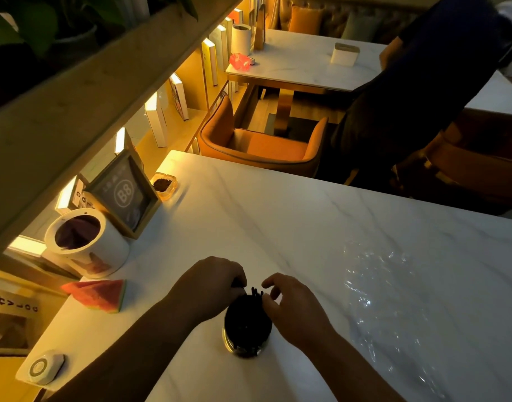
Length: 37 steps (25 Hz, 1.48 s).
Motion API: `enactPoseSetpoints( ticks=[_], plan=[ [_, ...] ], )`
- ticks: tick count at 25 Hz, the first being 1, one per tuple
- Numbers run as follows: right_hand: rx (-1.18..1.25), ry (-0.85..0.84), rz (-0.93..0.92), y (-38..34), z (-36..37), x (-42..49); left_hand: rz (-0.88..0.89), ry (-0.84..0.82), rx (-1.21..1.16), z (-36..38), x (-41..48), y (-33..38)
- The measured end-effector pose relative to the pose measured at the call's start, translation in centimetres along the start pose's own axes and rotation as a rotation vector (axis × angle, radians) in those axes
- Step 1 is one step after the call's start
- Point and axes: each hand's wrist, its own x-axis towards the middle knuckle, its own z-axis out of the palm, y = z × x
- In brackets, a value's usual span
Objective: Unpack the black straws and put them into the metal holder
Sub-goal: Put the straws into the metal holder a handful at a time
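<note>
Holder (246,348) stands on the table (278,213) at 6 o'clock, near the edge, full w/ straws (247,320). L hand (211,282) is at its 10 o'clock, fingers curled on the straw tops. R hand (292,307) is at 2 o'clock, thumb + finger bent beside the tips; if it grips, I cannot tell. Wrap (394,300) lies at 3 o'clock.

left hand (217,281) and right hand (292,307) pinch black straws (257,293) standing in the metal holder (244,348).

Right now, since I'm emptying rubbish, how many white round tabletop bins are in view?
2. The near bin stands on this table beside the B8 sign; the far bin stands on the next table. Others may be hidden.
</note>
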Motion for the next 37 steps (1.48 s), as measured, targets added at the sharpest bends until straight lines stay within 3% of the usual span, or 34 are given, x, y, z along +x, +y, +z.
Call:
enactPoseSetpoints(
  ticks=[8, 14, 18, 24, 30, 34, 37],
  plan=[
    [0.009, 0.004, -0.002, -0.3, 0.3, 0.0, -0.02, 0.066, -0.102, -7.9, -0.9, -0.4],
    [0.083, 0.129, 0.008, -0.4, -0.8, 0.1, -0.12, 0.145, -0.259, -11.7, -2.4, -2.6],
    [0.149, 0.109, 0.029, -0.7, -1.0, 0.0, -0.152, 0.16, -0.413, -11.7, -2.9, -3.1],
    [0.387, 0.04, 0.159, -0.3, -1.4, -0.3, -0.261, 0.308, -0.723, -10.0, -2.8, -4.3],
    [0.878, -0.452, 0.269, -3.3, -1.8, -1.4, -0.415, 0.477, -1.222, -6.7, -2.2, -4.1],
    [1.371, -0.413, 0.356, -6.1, -1.4, -0.7, -0.486, 0.516, -1.484, -2.9, -2.0, -2.1],
    [1.583, -0.296, 0.353, -7.1, -1.5, 0.5, -0.483, 0.523, -1.606, -0.5, -2.3, -1.1]
  ],
)
